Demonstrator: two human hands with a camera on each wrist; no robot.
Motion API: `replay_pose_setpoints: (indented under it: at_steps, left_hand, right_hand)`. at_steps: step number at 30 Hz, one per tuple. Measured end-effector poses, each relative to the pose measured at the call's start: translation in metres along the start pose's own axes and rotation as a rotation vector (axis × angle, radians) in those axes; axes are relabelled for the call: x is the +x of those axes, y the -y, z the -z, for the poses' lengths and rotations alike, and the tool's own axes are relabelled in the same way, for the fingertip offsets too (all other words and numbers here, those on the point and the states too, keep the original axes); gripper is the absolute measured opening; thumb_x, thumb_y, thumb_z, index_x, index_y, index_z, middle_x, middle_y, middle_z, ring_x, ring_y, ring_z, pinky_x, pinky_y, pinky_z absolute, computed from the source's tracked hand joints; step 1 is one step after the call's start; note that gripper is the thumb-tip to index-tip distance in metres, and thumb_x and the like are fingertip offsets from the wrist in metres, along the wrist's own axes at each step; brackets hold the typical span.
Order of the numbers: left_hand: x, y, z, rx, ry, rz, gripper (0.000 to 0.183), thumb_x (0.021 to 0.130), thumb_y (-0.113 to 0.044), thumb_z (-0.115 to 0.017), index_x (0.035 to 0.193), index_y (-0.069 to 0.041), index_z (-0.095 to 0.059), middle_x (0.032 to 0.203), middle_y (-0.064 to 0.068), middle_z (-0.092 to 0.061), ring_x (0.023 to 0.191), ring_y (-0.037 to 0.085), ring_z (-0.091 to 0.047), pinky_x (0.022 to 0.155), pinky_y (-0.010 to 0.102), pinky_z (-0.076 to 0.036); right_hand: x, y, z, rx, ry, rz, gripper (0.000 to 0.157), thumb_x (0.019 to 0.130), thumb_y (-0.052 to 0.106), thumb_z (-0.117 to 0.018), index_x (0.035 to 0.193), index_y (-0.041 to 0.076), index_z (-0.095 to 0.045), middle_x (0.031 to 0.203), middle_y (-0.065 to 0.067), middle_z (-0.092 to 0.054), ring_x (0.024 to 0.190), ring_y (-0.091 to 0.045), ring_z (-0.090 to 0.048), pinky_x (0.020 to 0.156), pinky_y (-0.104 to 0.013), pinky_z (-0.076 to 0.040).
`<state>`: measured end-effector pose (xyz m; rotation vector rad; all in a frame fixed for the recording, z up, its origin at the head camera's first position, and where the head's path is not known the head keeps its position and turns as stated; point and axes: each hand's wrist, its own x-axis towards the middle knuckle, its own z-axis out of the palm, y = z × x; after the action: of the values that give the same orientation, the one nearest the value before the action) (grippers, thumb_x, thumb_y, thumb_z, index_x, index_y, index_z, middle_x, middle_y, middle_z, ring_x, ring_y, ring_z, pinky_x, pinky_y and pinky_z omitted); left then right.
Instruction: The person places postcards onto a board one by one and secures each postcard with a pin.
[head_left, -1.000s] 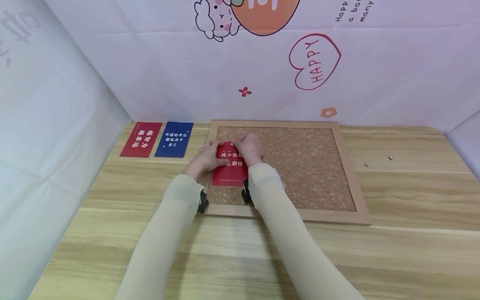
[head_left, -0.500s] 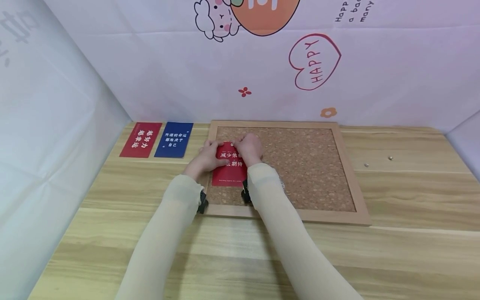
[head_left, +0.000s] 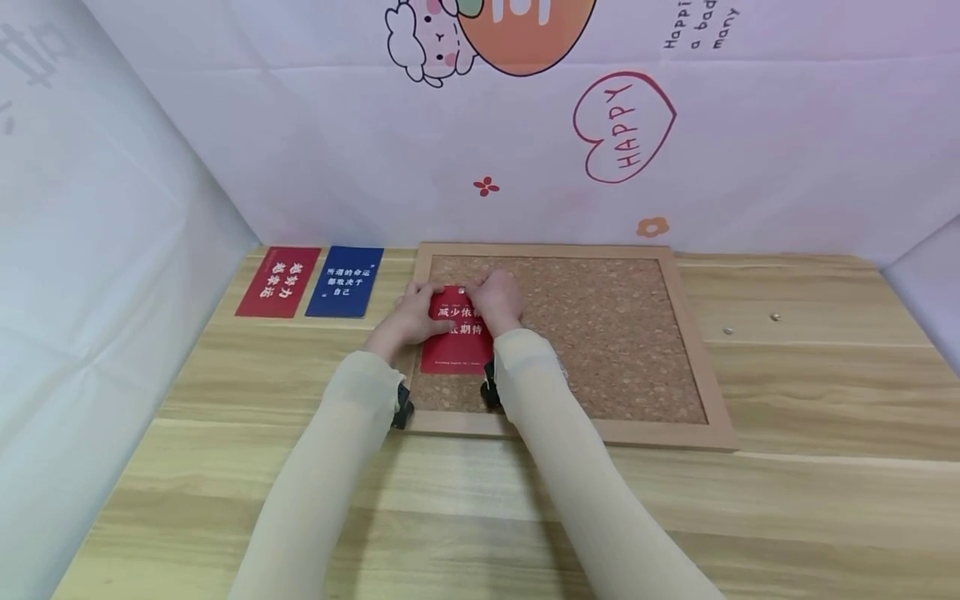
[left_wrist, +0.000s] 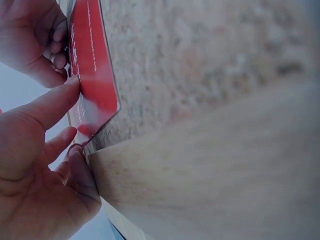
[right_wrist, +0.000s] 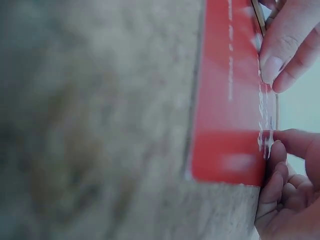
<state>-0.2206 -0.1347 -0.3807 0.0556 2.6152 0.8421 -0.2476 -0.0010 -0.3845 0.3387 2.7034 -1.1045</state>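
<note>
A red card (head_left: 454, 354) with white lettering lies on the left part of a wood-framed cork board (head_left: 615, 333). My left hand (head_left: 411, 318) rests at its upper left, thumb straight across the lettering and other fingers spread by the top corner. In the left wrist view that thumb (left_wrist: 57, 102) presses the card's face. My right hand (head_left: 495, 293) is at the top edge, its fingers curled. By these fingertips shows a small whitish spot that looks like a thumbtack head (head_left: 461, 291); the fingers mostly hide it. The right wrist view has curled right fingers (right_wrist: 277, 190) touching the card.
Another red card (head_left: 279, 282) and a blue card (head_left: 345, 282) lie on the table left of the board. Two small silvery pieces, one here (head_left: 727, 332) and one farther right (head_left: 776, 317), lie beyond its right side. A white printed backdrop (head_left: 337, 150) stands behind.
The head view has shifted slightly. Both hands stay at the red card in almost the same place, and the whitish spot shows a little more clearly beside my right fingertips.
</note>
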Motion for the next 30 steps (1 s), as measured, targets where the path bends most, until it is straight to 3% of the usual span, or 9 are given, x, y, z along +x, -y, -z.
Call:
replay_pose_setpoints:
  at_steps: [3, 6, 11, 15, 19, 22, 27, 30]
  left_hand:
    - [-0.002, -0.002, 0.002, 0.004, 0.002, -0.006, 0.067, 0.093, -0.024, -0.061, 0.149, -0.007, -0.028, 0.149, 0.019, -0.023, 0.134, 0.038, -0.030, 0.110, 0.048, -0.034]
    - [-0.004, -0.003, 0.003, -0.013, 0.004, -0.002, 0.067, 0.093, -0.024, -0.061, 0.149, -0.008, -0.028, 0.150, 0.019, -0.021, 0.135, 0.038, -0.029, 0.111, 0.048, -0.033]
    - [-0.005, -0.002, 0.002, -0.024, 0.002, 0.002, 0.066, 0.093, -0.023, -0.061, 0.149, -0.008, -0.028, 0.151, 0.018, -0.020, 0.136, 0.038, -0.027, 0.111, 0.049, -0.032]
    - [-0.004, -0.002, 0.001, -0.007, 0.003, -0.008, 0.067, 0.093, -0.024, -0.061, 0.148, -0.007, -0.028, 0.150, 0.020, -0.022, 0.136, 0.038, -0.028, 0.112, 0.050, -0.032]
    - [-0.004, 0.000, -0.001, -0.007, 0.001, -0.006, 0.067, 0.093, -0.023, -0.061, 0.148, -0.006, -0.028, 0.150, 0.020, -0.022, 0.136, 0.038, -0.028, 0.112, 0.050, -0.030]
    - [-0.004, 0.000, -0.001, -0.017, -0.001, -0.010, 0.067, 0.093, -0.023, -0.061, 0.148, -0.006, -0.028, 0.149, 0.020, -0.023, 0.135, 0.038, -0.028, 0.112, 0.050, -0.030]
    - [-0.004, -0.001, -0.001, -0.023, -0.002, -0.012, 0.068, 0.093, -0.023, -0.062, 0.148, -0.006, -0.027, 0.149, 0.020, -0.023, 0.135, 0.037, -0.028, 0.112, 0.049, -0.032]
    - [-0.004, -0.001, -0.001, -0.018, -0.006, -0.009, 0.068, 0.092, -0.023, -0.062, 0.148, -0.006, -0.028, 0.148, 0.019, -0.023, 0.134, 0.037, -0.028, 0.112, 0.049, -0.032]
  right_hand:
    - [0.001, -0.001, 0.002, 0.021, 0.033, 0.013, 0.035, 0.094, 0.027, -0.056, 0.063, 0.015, -0.047, 0.060, 0.002, -0.046, 0.058, -0.011, -0.047, 0.049, -0.022, -0.038]
    - [0.001, -0.002, 0.005, 0.100, 0.073, 0.014, 0.030, 0.095, 0.024, -0.055, 0.067, 0.015, -0.049, 0.064, 0.002, -0.048, 0.060, -0.010, -0.048, 0.051, -0.021, -0.040]
    - [0.000, -0.008, 0.008, 0.291, 0.146, 0.007, 0.018, 0.098, 0.020, -0.049, 0.089, 0.007, -0.057, 0.083, -0.003, -0.052, 0.076, -0.013, -0.049, 0.063, -0.023, -0.042]
    - [-0.005, -0.011, 0.012, 0.354, 0.184, 0.011, 0.026, 0.100, 0.020, -0.046, 0.111, 0.001, -0.059, 0.107, -0.011, -0.057, 0.092, -0.018, -0.051, 0.076, -0.029, -0.044]
    - [-0.012, -0.011, 0.018, 0.293, 0.231, 0.059, 0.034, 0.100, 0.020, -0.045, 0.126, 0.000, -0.055, 0.126, -0.016, -0.056, 0.108, -0.023, -0.053, 0.086, -0.032, -0.046]
    - [-0.019, -0.012, 0.029, 0.194, 0.228, 0.117, 0.036, 0.100, 0.021, -0.044, 0.129, 0.002, -0.053, 0.127, -0.016, -0.056, 0.109, -0.026, -0.056, 0.086, -0.034, -0.048]
    - [-0.032, -0.016, 0.055, -0.002, 0.144, 0.245, 0.040, 0.100, 0.026, -0.044, 0.132, 0.005, -0.052, 0.121, -0.014, -0.061, 0.101, -0.025, -0.060, 0.077, -0.033, -0.050]
    - [-0.040, -0.021, 0.074, -0.056, 0.124, 0.307, 0.043, 0.100, 0.030, -0.044, 0.135, 0.005, -0.050, 0.122, -0.015, -0.059, 0.101, -0.027, -0.060, 0.078, -0.036, -0.051]
